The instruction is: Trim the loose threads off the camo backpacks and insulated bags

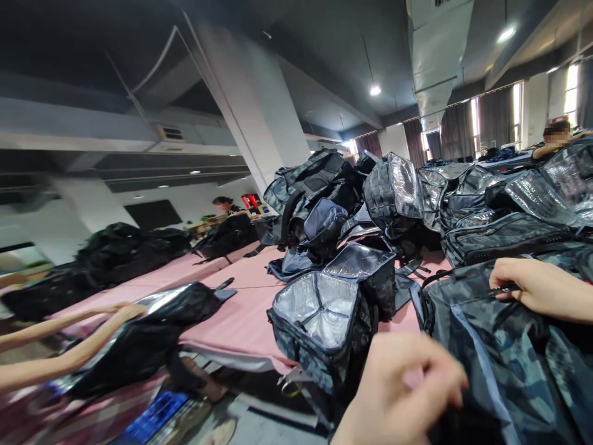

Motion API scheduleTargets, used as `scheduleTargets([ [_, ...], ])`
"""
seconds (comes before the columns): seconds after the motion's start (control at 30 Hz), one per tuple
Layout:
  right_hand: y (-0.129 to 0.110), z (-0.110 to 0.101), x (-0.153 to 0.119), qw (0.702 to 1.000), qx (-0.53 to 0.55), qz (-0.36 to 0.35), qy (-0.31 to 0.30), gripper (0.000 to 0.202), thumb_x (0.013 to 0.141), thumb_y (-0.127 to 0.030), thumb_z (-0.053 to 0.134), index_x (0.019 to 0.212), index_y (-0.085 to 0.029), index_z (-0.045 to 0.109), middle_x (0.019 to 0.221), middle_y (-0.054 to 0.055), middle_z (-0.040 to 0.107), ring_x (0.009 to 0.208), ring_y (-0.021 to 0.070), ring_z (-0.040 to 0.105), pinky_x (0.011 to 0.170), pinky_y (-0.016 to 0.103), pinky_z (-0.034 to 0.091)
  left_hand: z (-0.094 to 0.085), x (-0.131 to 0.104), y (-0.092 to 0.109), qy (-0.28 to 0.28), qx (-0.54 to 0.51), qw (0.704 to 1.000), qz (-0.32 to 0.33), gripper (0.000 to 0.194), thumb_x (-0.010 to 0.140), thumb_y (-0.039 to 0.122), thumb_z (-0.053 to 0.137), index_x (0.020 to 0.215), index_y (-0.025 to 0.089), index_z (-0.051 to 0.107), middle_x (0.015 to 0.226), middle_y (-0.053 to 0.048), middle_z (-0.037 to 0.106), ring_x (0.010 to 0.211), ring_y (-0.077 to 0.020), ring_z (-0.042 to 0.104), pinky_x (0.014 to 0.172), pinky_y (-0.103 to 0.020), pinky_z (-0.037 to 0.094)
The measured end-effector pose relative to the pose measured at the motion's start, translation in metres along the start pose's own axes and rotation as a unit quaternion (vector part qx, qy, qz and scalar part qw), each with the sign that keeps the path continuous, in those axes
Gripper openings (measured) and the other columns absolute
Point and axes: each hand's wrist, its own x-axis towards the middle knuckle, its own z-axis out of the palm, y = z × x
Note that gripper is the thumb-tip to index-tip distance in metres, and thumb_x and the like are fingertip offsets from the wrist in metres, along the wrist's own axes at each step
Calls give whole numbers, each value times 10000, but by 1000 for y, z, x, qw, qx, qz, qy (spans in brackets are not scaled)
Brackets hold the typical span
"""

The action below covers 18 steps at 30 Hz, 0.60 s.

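Note:
A dark camouflage bag (514,346) with a pale blue-grey trim strip lies at the lower right. My right hand (537,287) is closed on its upper edge, thumb and fingers pinching the dark fabric there. Nearer the camera, my left hand (403,386) is curled at the bag's left side, somewhat blurred; whether its fingers hold anything is hidden. Just beyond my left hand stands an open camouflage bag (319,309) with silver lining, at the table's edge.
Camouflage bags with silver linings (393,191) are heaped across the pink-covered table (231,327). At left, another person's hands (125,312) rest on a black bag (134,352). A blue crate (152,420) is below. More people are farther back.

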Motion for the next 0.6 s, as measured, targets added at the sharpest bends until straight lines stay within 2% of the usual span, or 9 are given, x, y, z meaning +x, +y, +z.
scheduleTargets([
  [0.03, -1, 0, 0, 1000, -4, -3, 5, 203, 781, -71, 455, 824, -219, 587, 912, 30, 640, 855, 193, 599, 728, 288, 415, 4, 16, -1, -18, -3, 1000, 8, 358, 910, 474, 576, 732, 222, 756, 722, -61, 737, 698, -191, 689, 704, -319, 560],
  [0.1, 0, 1, 1, 1000, -3, -13, 12, 165, 787, -107, 457, 819, -214, 578, 897, 32, 635, 840, 193, 600, 714, 289, 415, 19, 47, -6, -11, 9, 1000, 28, 203, 902, 294, 589, 877, 207, 771, 872, -51, 772, 797, -192, 704, 775, -307, 555],
  [0.17, 3, 5, 2, 1000, 5, -21, 22, 137, 788, -138, 461, 812, -213, 573, 883, 31, 632, 821, 192, 599, 699, 288, 418, 37, 71, -15, -27, 63, 997, 42, 209, 886, 178, 575, 953, 208, 770, 973, -44, 777, 907, -201, 706, 862, -315, 537],
  [0.23, 9, 12, 2, 998, 10, -28, 53, 160, 778, -124, 442, 812, -213, 571, 876, 27, 630, 799, 186, 593, 687, 287, 416, 52, 86, -22, -54, 123, 990, 48, 214, 872, 147, 595, 965, 221, 774, 1007, -37, 774, 957, -212, 698, 891, -326, 525],
  [0.3, 14, 18, 1, 996, 12, -38, 78, 199, 775, -98, 416, 819, -213, 573, 872, 23, 626, 784, 177, 584, 682, 284, 412, 63, 94, -25, -76, 161, 983, 50, 169, 852, 176, 656, 956, 237, 775, 964, -27, 772, 917, -212, 692, 855, -321, 526],
  [0.4, 16, 21, 0, 995, 9, -44, 87, 229, 779, -81, 394, 826, -217, 571, 866, 16, 614, 767, 169, 576, 670, 276, 405, 69, 98, -25, -92, 179, 978, 56, 87, 822, 235, 727, 899, 246, 768, 835, -3, 742, 801, -187, 662, 776, -291, 513],
  [0.47, 15, 20, 0, 996, 10, -40, 79, 227, 774, -84, 394, 829, -219, 568, 868, 13, 615, 767, 168, 575, 669, 276, 405, 70, 99, -24, -98, 185, 976, 59, 40, 831, 225, 716, 848, 231, 751, 815, -2, 718, 787, -179, 643, 748, -280, 493],
  [0.6, 15, 15, 3, 998, 37, -24, 54, 137, 775, -169, 439, 808, -215, 563, 856, 22, 639, 785, 185, 586, 681, 291, 422, 69, 98, -25, -85, 192, 976, 52, 93, 861, 146, 629, 800, 192, 683, 855, -22, 691, 835, -185, 621, 750, -288, 460],
])
